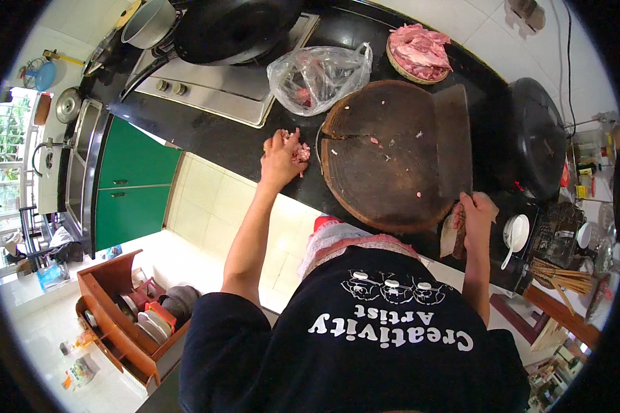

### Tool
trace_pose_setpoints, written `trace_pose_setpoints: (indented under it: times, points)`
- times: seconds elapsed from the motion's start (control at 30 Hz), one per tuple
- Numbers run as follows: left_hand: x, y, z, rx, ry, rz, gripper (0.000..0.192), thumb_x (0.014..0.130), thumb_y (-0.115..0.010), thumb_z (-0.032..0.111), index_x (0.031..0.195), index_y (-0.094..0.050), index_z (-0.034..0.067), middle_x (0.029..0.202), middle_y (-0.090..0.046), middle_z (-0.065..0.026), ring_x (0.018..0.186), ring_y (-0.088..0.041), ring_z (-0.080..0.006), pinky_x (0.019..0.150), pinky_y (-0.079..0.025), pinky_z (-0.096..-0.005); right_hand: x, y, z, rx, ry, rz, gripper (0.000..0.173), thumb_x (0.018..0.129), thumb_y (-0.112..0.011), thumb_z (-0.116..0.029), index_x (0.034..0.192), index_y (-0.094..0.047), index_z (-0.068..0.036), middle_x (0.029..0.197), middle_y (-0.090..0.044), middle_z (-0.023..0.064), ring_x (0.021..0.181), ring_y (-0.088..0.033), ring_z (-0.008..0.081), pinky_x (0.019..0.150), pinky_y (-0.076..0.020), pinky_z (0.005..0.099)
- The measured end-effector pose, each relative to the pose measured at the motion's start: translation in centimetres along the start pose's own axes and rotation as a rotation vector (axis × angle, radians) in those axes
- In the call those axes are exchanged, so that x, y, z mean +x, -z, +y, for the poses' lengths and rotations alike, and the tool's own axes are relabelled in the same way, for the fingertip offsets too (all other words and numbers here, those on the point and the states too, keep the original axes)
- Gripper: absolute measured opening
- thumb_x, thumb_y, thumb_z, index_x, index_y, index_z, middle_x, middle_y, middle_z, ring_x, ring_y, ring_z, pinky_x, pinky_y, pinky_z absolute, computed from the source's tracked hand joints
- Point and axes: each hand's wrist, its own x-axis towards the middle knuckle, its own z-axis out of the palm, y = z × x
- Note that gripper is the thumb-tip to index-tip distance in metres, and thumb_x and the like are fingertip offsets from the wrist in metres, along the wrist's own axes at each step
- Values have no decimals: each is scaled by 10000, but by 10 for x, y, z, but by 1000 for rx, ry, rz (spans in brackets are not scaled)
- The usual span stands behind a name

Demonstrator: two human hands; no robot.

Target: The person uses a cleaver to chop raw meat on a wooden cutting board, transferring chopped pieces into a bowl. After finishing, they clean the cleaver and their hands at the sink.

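My left hand (280,164) is over the black counter, left of the chopping block, with its fingers around a clump of chopped raw meat (300,151). Whether that clump rests on the counter is hard to tell. In my right hand (476,211) is the handle end of a cleaver (453,142), whose broad dark blade lies over the right side of the round wooden chopping block (382,170). Small meat scraps dot the block, and a crack runs in from its left edge. Below my right hand, a brown and tan item (453,235) is partly hidden.
Behind the block stand a clear plastic bag (320,77) with some meat inside and a bowl heaped with raw meat (418,51). A black wok (237,28) sits on the gas stove (212,90). To the right are a large black lidded pot (537,137) and a white spoon (507,255).
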Motion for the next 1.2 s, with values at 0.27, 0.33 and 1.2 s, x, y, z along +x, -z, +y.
trace_pose_setpoints:
  times: [0.27,0.33,1.2]
  points:
    - [20,-25,-9,-119,-75,105,325,657,-687,111,971,-605,87,1007,-512,-120,939,-528,-338,715,-489,-441,-8,-37,-23,-748,313,287,297,833,-617,-207,1053,-604,-7,853,-637,120,731,-612,242,653,-473,321]
    - [24,-25,-14,-227,-69,144,283,667,-674,93,940,-609,64,926,-547,-134,850,-566,-341,684,-491,-426,-8,-48,-22,-819,325,315,351,814,-640,-224,1089,-598,-10,927,-639,145,787,-616,280,699,-474,349]
    - [72,30,-19,-400,-50,-81,263,732,-662,135,966,-646,18,930,-640,-159,826,-633,-260,733,-493,-346,21,-98,-77,-609,668,111,188,829,-599,-108,976,-619,7,888,-597,109,808,-569,241,713,-446,324]
